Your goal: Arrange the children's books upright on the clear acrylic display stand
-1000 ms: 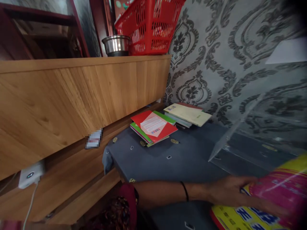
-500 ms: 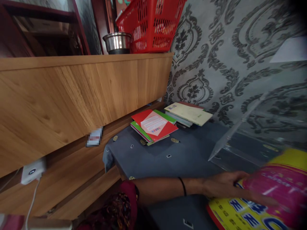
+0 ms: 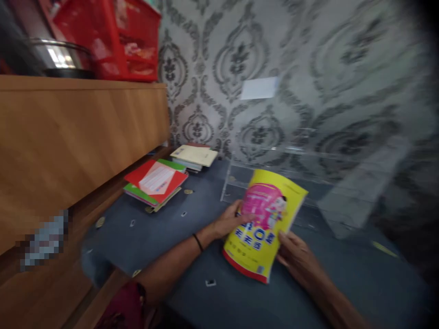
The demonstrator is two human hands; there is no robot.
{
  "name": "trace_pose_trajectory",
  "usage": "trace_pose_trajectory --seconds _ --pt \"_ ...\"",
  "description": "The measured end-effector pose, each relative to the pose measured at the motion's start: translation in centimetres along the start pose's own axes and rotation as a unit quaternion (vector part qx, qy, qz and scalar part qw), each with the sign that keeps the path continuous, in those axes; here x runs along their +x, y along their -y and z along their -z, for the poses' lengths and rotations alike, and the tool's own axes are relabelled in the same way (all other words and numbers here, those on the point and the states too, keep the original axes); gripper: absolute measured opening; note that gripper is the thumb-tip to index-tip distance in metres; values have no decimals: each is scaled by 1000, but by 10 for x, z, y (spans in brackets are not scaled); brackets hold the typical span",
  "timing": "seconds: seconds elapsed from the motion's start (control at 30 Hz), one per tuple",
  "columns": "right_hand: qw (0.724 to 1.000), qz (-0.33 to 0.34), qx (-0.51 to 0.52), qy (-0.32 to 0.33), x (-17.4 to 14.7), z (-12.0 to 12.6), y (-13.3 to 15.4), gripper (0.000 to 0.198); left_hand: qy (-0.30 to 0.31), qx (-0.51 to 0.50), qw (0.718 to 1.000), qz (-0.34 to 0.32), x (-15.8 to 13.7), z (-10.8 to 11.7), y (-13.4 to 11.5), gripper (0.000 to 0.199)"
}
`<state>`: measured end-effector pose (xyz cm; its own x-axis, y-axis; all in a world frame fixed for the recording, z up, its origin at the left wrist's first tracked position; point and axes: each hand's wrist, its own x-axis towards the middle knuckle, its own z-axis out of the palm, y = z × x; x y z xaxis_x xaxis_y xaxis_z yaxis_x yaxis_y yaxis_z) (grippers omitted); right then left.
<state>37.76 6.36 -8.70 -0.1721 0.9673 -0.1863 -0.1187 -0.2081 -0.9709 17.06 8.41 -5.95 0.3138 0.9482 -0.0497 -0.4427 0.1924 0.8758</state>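
Note:
Both hands grip a yellow book (image 3: 284,214) with a pink picture on its cover and a red bottom edge. My left hand (image 3: 231,220) wraps its left side, with the thumb lying across the cover. At the lower right edge my right hand (image 3: 297,251) pinches the book, its thumb in front. The cover bends a little and is held tilted above the grey-blue tablecloth (image 3: 185,278). Just behind it stands a clear plastic rack (image 3: 224,183), whose partitions are hard to make out.
A stack of books with a red cover (image 3: 171,176) lies at the left, and a cream-topped stack (image 3: 195,155) behind it. A wooden cabinet (image 3: 85,137) borders the table's left, bearing a red basket (image 3: 137,55) and a metal pot (image 3: 61,57). Patterned wallpaper (image 3: 206,45) covers the wall behind.
My view has turned right, so the cabinet and stacks sit further left. My right hand has come into view on the book, which now shows whole, close to the rack.

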Motion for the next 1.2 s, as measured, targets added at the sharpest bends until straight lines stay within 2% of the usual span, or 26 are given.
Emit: trace_pose_trajectory --seconds 0.13,0.33,0.77,1.1,1.2 --pt "997 26 65 16 2 -9 2 52 21 9 1000 -18 -1 -2 2 76" --pt "991 54 113 51 -2 -8 5 51 6 35 999 -33 -7 -13 -2 75" --pt "986 82 123 72 -6 -8 4 47 -6 60 997 -51 -7 -6 2 73" --pt "984 93 127 84 -8 -6 8 49 -30 84 994 -68 -15 -16 -3 76" --pt "983 96 126 93 -8 -4 11 48 -34 103 992 -66 -13 -13 -5 72"
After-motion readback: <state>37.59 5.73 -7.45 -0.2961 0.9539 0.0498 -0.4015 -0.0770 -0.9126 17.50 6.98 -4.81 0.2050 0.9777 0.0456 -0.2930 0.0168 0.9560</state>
